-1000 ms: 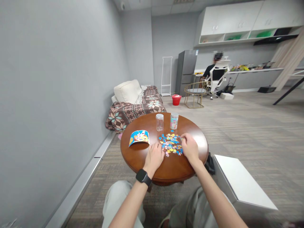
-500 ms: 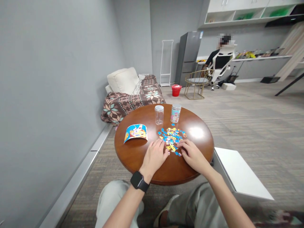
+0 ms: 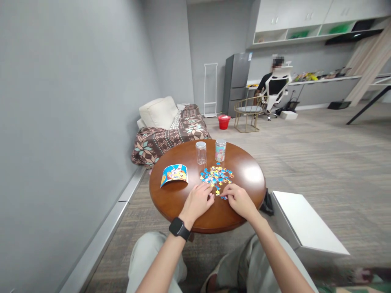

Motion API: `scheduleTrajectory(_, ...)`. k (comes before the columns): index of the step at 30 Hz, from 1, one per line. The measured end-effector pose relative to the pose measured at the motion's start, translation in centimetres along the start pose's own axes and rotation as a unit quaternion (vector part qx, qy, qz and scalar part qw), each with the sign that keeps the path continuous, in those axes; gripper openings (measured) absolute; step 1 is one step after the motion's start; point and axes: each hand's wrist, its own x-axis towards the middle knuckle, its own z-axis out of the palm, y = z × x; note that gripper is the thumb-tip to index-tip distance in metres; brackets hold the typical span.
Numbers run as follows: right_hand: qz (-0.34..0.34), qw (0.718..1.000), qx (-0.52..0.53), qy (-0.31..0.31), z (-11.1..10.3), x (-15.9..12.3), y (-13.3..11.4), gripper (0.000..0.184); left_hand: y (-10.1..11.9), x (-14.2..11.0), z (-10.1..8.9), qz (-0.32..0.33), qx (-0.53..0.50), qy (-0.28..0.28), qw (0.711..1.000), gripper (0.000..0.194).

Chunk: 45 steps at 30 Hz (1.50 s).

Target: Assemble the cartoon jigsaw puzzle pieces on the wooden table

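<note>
A heap of small blue, yellow and pink jigsaw pieces (image 3: 217, 176) lies spread on the round brown table (image 3: 171, 207). My left hand (image 3: 198, 202) rests at the near left edge of the heap, fingers lying on the tabletop and thumb apart, close to a small piece. On the other side, my right hand (image 3: 240, 199) stretches its index finger to a few pieces at the near edge, touching them. A curved picture sheet (image 3: 174, 175) stands to the left. Behind the heap are a clear jar (image 3: 201, 154) with a silver lid and a printed can (image 3: 220, 151).
A white box-like surface (image 3: 308, 219) stands right of the table. Beyond the table are a patterned sofa (image 3: 183, 126), a red bucket (image 3: 224, 122) and a gold-framed chair (image 3: 249, 110). A person (image 3: 265, 81) sits farther back in a white office chair.
My right hand has moved left and nearer to me, its index finger now on the near pieces. Several pieces have shifted, some pulled toward me. The camera view has tilted slightly.
</note>
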Motion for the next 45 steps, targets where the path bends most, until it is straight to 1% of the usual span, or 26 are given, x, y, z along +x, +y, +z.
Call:
scheduleTrajectory(4,0.006,0.998,-0.050,0.028,0.3,0.2,-0.4,0.047,-0.2,-0.1,0.1,-0.017,0.018,0.007,1.000,0.026)
scheduleTrajectory(7,0.007,0.993,-0.111,0.023,0.5,0.4,-1.0,0.046,-0.3,-0.2,0.0,-0.030,0.029,0.013,0.999,0.026)
scheduleTrajectory(10,0.039,0.979,-0.198,0.023,0.4,0.6,-1.5,0.040,-0.3,-0.2,-0.1,-0.049,0.034,0.020,0.998,0.028)
scheduleTrajectory(12,0.059,0.973,-0.221,0.027,0.4,0.7,-1.7,0.038,-0.3,-0.2,-0.2,-0.056,0.030,0.031,0.997,0.032)
scheduleTrajectory(14,0.054,0.977,-0.203,0.036,0.2,0.6,-1.7,0.042,-0.3,-0.1,-0.4,-0.038,0.019,0.031,0.999,0.028)
scheduleTrajectory(16,0.011,0.987,-0.156,0.033,0.1,0.6,-1.4,0.046,-0.3,0.0,-0.5,0.004,0.007,0.017,1.000,0.020)
scheduleTrajectory(18,-0.050,0.993,-0.109,0.008,0.0,0.5,-1.1,0.046,-0.3,0.0,-0.6,0.039,-0.001,0.003,0.999,0.019)
scheduleTrajectory(20,-0.089,0.992,-0.089,-0.027,0.0,0.5,-0.8,0.045,-0.4,0.0,-0.6,0.046,0.001,0.002,0.999,0.017)
scheduleTrajectory(22,-0.082,0.990,-0.104,-0.049,0.1,0.6,-0.6,0.045,-0.3,0.0,-0.5,0.033,0.012,0.006,0.999,0.018)
scheduleTrajectory(25,-0.041,0.986,-0.153,-0.054,0.4,0.7,-0.5,0.048,-0.2,0.0,-0.4,0.005,0.020,0.013,1.000,0.022)
scheduleTrajectory(27,-0.026,0.982,-0.177,-0.058,0.6,0.8,-0.5,0.048,-0.1,0.0,-0.4,-0.011,0.024,0.018,0.999,0.023)
scheduleTrajectory(32,0.000,0.978,-0.188,-0.086,0.7,0.8,-0.6,0.053,0.0,-0.2,-0.3,-0.059,0.061,0.035,0.996,0.030)
scheduleTrajectory(34,-0.011,0.977,-0.182,-0.108,0.6,0.7,-0.6,0.057,-0.1,-0.2,-0.2,-0.070,0.064,0.036,0.995,0.034)
scheduleTrajectory(35,-0.021,0.976,-0.178,-0.120,0.5,0.7,-0.7,0.059,-0.1,-0.2,-0.2,-0.066,0.061,0.033,0.995,0.036)
scheduleTrajectory(37,-0.042,0.975,-0.170,-0.138,0.5,0.6,-0.7,0.063,-0.2,-0.1,-0.1,-0.032,0.047,0.020,0.998,0.038)
scheduleTrajectory(40,-0.043,0.976,-0.165,-0.135,0.4,0.5,-0.7,0.064,-0.4,0.0,0.1,0.024,0.023,-0.008,0.999,0.040)
scheduleTrajectory(42,-0.031,0.977,-0.166,-0.128,0.4,0.4,-0.8,0.061,-0.4,0.0,0.1,0.029,0.018,-0.016,0.999,0.039)
scheduleTrajectory(45,-0.012,0.978,-0.171,-0.119,0.4,0.4,-0.9,0.055,-0.4,0.0,0.1,0.032,0.018,-0.009,0.999,0.033)
